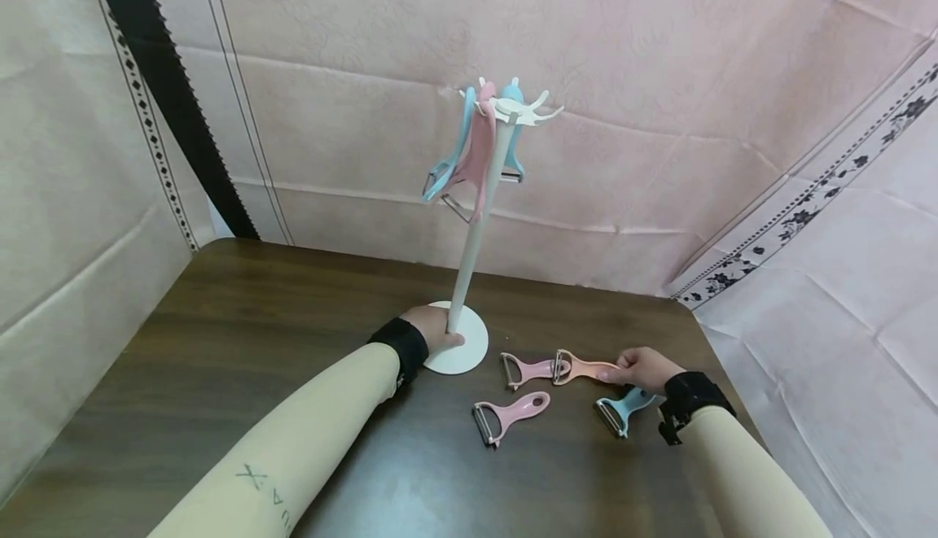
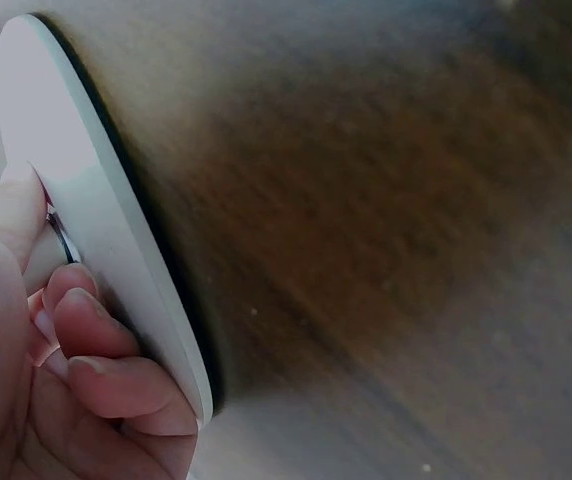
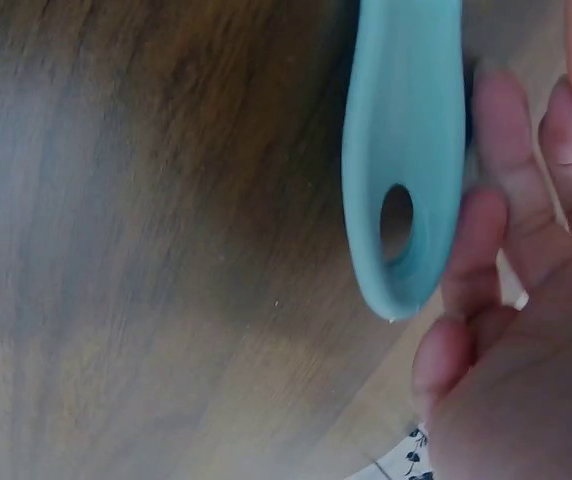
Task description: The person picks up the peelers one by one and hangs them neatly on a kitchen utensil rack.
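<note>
A white stand (image 1: 476,233) rises from a round base (image 1: 472,348) on the table. Low on its pole, just over the base, my left hand (image 1: 431,328) grips it; in the left wrist view the fingers curl round the pole's foot. Two blue peelers and a pink peeler (image 1: 479,151) hang from the hooks on top. My right hand (image 1: 648,367) pinches the handle end of an orange peeler (image 1: 577,368), whose head overlaps a pink peeler (image 1: 537,370). Below that hand lies a blue peeler (image 3: 406,110), its handle close beside my fingers in the right wrist view.
Another pink peeler (image 1: 513,416) lies nearer on the brown table (image 1: 256,375). Patterned cloth (image 1: 623,155) hangs behind the table and along both sides. Bare white hooks (image 1: 542,107) point to the right at the stand's top.
</note>
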`<state>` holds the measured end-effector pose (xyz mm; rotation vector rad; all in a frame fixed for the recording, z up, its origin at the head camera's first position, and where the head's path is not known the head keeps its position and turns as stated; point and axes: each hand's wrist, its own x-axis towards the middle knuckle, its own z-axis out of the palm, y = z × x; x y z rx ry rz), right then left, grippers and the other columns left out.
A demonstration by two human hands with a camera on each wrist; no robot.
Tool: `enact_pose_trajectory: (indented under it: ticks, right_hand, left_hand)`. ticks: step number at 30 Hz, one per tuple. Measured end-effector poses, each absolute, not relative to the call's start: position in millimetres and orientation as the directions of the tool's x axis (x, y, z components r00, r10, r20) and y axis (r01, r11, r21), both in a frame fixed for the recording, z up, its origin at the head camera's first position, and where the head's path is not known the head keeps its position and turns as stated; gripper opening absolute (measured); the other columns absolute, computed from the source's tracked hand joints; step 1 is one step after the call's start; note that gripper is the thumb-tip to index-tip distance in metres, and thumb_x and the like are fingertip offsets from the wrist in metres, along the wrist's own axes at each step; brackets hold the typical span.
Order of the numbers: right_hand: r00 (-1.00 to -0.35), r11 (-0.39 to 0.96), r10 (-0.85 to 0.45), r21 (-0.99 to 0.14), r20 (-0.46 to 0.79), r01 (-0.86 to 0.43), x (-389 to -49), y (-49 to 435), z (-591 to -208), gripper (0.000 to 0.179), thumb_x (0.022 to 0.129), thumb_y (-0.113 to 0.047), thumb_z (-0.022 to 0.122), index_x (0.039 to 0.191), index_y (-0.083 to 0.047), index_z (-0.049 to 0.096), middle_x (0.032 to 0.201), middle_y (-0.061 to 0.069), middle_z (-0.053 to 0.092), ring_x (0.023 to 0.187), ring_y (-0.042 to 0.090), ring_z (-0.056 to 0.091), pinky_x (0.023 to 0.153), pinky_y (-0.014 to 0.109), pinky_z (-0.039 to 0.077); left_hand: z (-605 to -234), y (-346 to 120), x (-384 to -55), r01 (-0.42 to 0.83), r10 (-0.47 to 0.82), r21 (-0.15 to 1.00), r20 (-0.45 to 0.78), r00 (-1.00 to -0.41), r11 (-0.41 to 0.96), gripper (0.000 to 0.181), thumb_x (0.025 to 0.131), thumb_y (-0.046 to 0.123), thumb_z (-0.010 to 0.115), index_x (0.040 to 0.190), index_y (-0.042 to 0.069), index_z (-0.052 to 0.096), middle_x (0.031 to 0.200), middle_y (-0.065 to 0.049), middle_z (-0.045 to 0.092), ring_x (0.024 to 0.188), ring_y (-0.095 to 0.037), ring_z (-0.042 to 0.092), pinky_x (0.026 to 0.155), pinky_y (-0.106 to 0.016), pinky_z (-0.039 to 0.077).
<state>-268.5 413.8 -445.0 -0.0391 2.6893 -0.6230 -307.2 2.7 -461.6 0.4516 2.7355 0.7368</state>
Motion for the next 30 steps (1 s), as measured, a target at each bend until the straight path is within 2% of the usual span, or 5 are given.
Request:
enact_pose_trajectory:
  ticks: [9, 13, 20, 25, 30]
  right_hand:
    - [-0.940, 0.819, -0.056, -0.554, -0.335, 0.149, -264.8, 418.4, -441.3, 0.044, 0.083, -0.046, 0.073, 0.080, -0.006, 0.056, 0.073, 0.002, 0.052, 0.072, 0.021, 0.047, 0.063, 0.032, 0.036]
    - [-0.945, 0.774, -0.077, -0.616, -0.317, 0.143, -265.2, 420.7, -435.3, 0.043, 0.086, -0.042, 0.072, 0.080, -0.004, 0.053, 0.077, 0.003, 0.060, 0.075, 0.020, 0.055, 0.066, 0.033, 0.044]
    - [-0.936, 0.637, -0.135, -0.752, -0.326, 0.171, -266.7, 421.9, -410.9, 0.036, 0.090, -0.025, 0.071, 0.092, 0.001, 0.047, 0.075, 0.007, 0.066, 0.063, 0.016, 0.056, 0.053, 0.029, 0.044]
    - [-0.947, 0.568, -0.155, -0.810, -0.281, 0.147, -272.4, 411.2, -383.7, 0.034, 0.093, -0.019, 0.067, 0.101, 0.007, 0.046, 0.079, 0.009, 0.069, 0.068, 0.013, 0.065, 0.063, 0.029, 0.054]
    - [-0.975, 0.534, -0.141, -0.843, -0.170, 0.070, -282.9, 397.1, -359.8, 0.035, 0.093, -0.014, 0.066, 0.102, 0.009, 0.042, 0.085, 0.019, 0.070, 0.069, 0.012, 0.068, 0.067, 0.030, 0.056]
  left_hand:
    - [-467.0, 2.6, -308.1, 0.222, 0.359, 0.514, -0.184, -0.915, 0.829, 0.041, 0.088, 0.041, 0.070, 0.116, 0.011, 0.068, 0.100, -0.002, 0.070, 0.088, -0.019, 0.061, 0.087, -0.039, 0.046]
    - [-472.3, 4.3, -310.9, 0.227, 0.362, 0.515, -0.177, -0.915, 0.827, 0.041, 0.087, 0.041, 0.071, 0.114, 0.011, 0.069, 0.100, -0.002, 0.070, 0.088, -0.019, 0.061, 0.088, -0.039, 0.045]
    - [-468.9, 5.9, -309.9, 0.209, 0.353, 0.522, -0.192, -0.916, 0.827, 0.041, 0.087, 0.040, 0.072, 0.113, 0.010, 0.069, 0.098, -0.002, 0.070, 0.088, -0.020, 0.061, 0.089, -0.041, 0.045]
    - [-471.2, 5.5, -310.4, 0.220, 0.355, 0.522, -0.173, -0.919, 0.824, 0.040, 0.087, 0.040, 0.071, 0.113, 0.010, 0.069, 0.099, -0.002, 0.070, 0.089, -0.020, 0.061, 0.090, -0.041, 0.045]
    - [-471.1, 4.5, -308.1, 0.250, 0.366, 0.509, -0.142, -0.920, 0.824, 0.038, 0.088, 0.039, 0.070, 0.112, 0.010, 0.069, 0.099, -0.003, 0.070, 0.089, -0.019, 0.062, 0.088, -0.039, 0.046]
